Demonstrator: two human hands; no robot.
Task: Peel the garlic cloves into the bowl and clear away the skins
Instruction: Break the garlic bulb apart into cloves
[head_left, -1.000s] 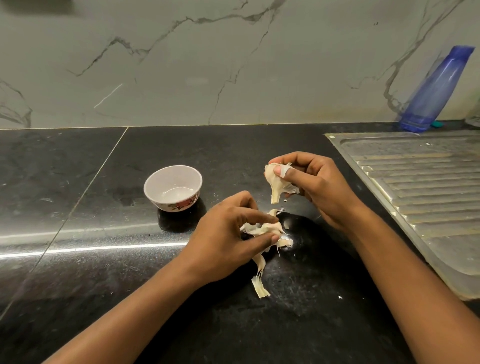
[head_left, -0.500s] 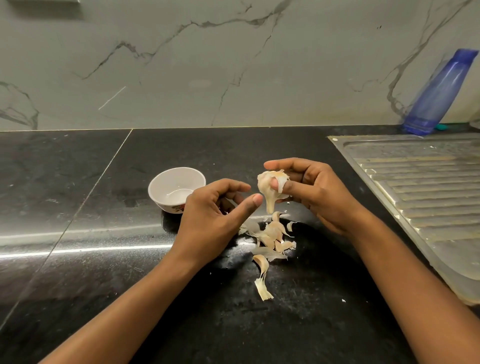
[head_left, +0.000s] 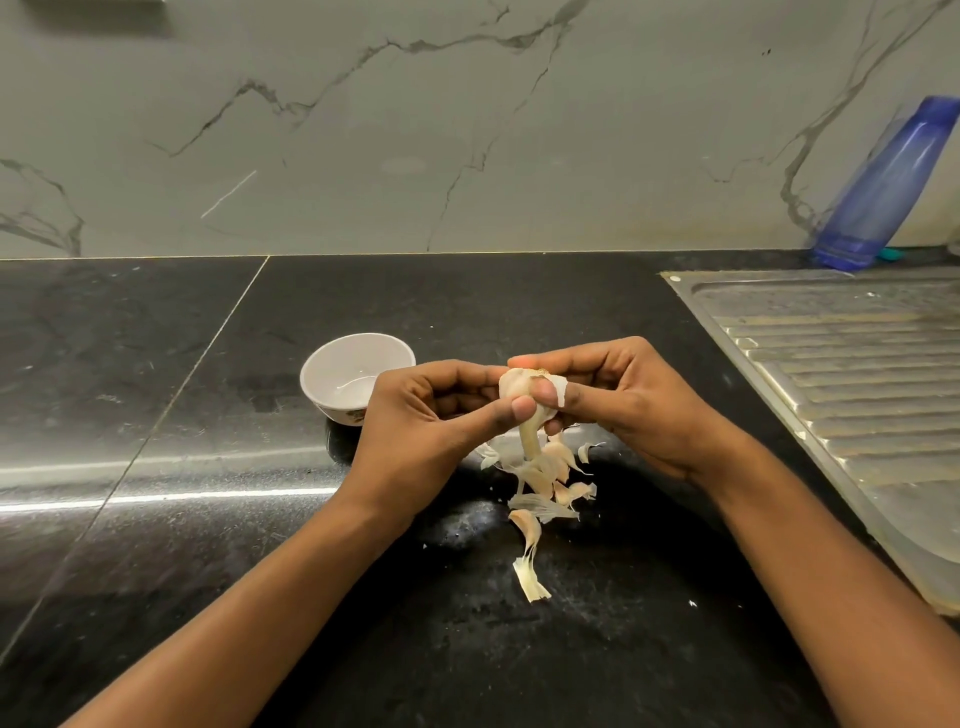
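Note:
Both hands hold a pale garlic bulb (head_left: 517, 387) above the black counter, its stem hanging down. My right hand (head_left: 618, 400) grips it from the right, thumb on a loose flap of skin. My left hand (head_left: 431, 415) pinches it from the left, thumb pressed on its front. Under the hands lies a heap of papery garlic skins (head_left: 543, 480), with one long strip (head_left: 527, 561) trailing towards me. A small white bowl (head_left: 345, 371) stands left of the hands, partly hidden by my left hand; it looks empty.
A steel sink drainboard (head_left: 841, 374) fills the right side of the counter. A blue plastic bottle (head_left: 883, 187) leans against the marble wall at the back right. The black counter (head_left: 156, 415) stretches away to the left.
My left hand let go of the skins on the counter, rose and took hold of the garlic bulb. My right hand kept the bulb and shifted slightly left.

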